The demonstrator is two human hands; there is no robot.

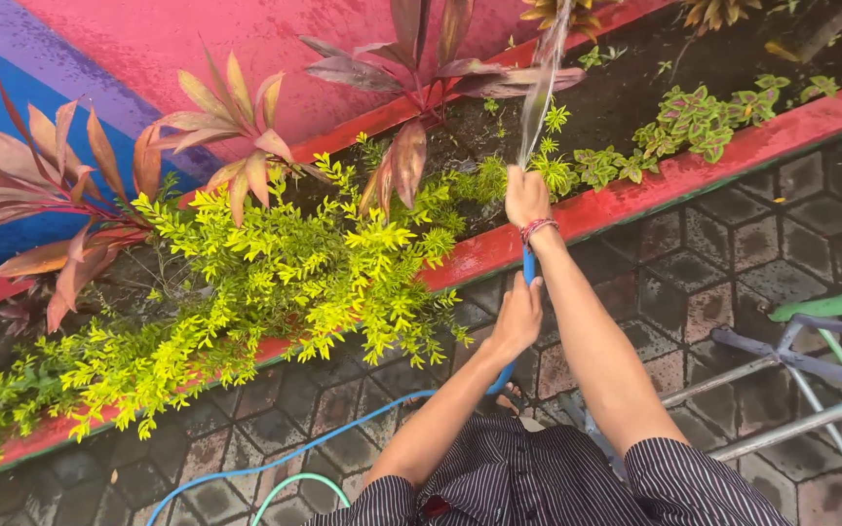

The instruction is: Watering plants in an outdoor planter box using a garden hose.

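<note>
Hose first — a blue line that snaked in from seven o'clock across the wet hexagonal paving, with a pale green hose curled just beside it near the bottom edge. It climbed toward the centre and ran up between both hands. Striped sleeves sat at six o'clock, and a sandalled foot showed just behind the left forearm. Left hand, near the middle, was closed around the blue hose lower down. Right hand, just above at twelve o'clock from it, was clenched on the hose's end, a red cord bracelet on the wrist — and a stream of water shot straight up from the fist toward twelve. At three o'clock stood a grey and green metal frame. Further out ran the red kerb of the planter, slanting from eight up to two. Behind it, yellow-green shrubs spilled over the edge at nine, red-leaved plants rose at ten and eleven, and small variegated plants sat at one. Farthest back was the pink and blue wall.
</note>
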